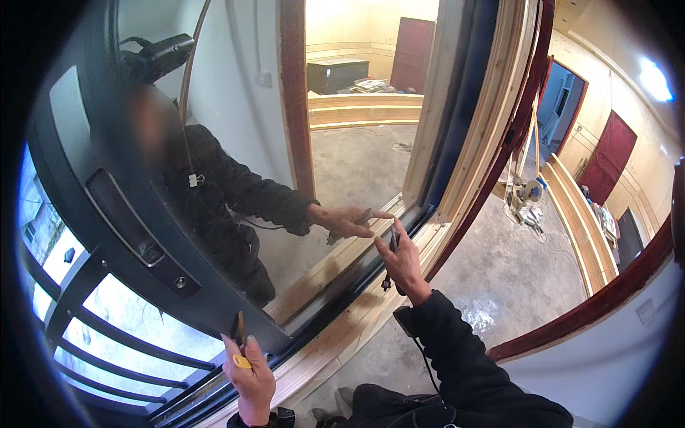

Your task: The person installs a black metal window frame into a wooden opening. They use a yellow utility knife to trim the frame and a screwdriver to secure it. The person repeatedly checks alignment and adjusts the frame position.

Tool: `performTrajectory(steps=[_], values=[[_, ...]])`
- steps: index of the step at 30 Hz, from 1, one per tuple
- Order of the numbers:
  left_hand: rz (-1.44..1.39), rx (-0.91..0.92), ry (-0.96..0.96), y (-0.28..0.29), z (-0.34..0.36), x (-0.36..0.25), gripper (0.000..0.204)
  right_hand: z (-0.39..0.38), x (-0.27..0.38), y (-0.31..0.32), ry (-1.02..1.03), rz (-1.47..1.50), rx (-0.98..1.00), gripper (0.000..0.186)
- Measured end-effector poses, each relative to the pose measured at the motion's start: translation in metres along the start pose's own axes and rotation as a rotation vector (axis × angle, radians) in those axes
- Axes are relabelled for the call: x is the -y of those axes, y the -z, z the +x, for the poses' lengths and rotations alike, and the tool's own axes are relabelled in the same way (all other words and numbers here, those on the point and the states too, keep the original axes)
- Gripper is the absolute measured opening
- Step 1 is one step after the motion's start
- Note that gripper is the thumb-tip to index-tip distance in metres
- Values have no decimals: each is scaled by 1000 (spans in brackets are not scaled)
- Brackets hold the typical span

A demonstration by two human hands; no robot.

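1. Right of the pale wooden trim [360, 310], you have bare concrete floor [478, 274]; the trim's edge runs diagonally beneath both hands.
2. The glass pane [242, 93] is smooth and reflective, the door frame [207, 296] dark and flat-faced, the trim grained and ridged.
3. Your left grip [250, 378] closes around a yellow-handled tool [242, 362], tip upward, near the frame's lower corner.
4. Your right grip [405, 262] holds a slim dark tool [393, 240] near the glass; contact is unclear.

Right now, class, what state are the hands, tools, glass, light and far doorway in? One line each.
Left hand: closed on the yellow tool
Yellow tool: held upright
Right hand: closed on the dark tool
Dark tool: held
Glass pane: reflecting the person
Light: on
Far doorway: open
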State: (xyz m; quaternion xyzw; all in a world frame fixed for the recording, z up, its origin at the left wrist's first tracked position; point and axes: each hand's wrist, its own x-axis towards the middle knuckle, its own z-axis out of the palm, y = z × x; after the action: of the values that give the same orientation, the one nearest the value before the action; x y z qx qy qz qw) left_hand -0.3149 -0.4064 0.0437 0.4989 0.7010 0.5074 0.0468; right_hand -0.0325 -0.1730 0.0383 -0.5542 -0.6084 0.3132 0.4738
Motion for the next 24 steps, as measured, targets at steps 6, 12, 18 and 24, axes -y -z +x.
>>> performTrajectory(steps=[6, 12, 18, 24], values=[[-27, -66, -109, -16, 5, -2, 44, 3, -24, -5, 33, -21, -45, 65], [54, -79, -252, -39, 8, -13, 68, -1, -32, -9, 96, 192, 68, 53], [23, 47, -217, -34, 12, -25, 83, -50, 0, -20, 97, 136, 93, 50], [-34, 223, -283, -1, -22, -11, 66, -126, 23, -36, 116, 342, 335, 17]])
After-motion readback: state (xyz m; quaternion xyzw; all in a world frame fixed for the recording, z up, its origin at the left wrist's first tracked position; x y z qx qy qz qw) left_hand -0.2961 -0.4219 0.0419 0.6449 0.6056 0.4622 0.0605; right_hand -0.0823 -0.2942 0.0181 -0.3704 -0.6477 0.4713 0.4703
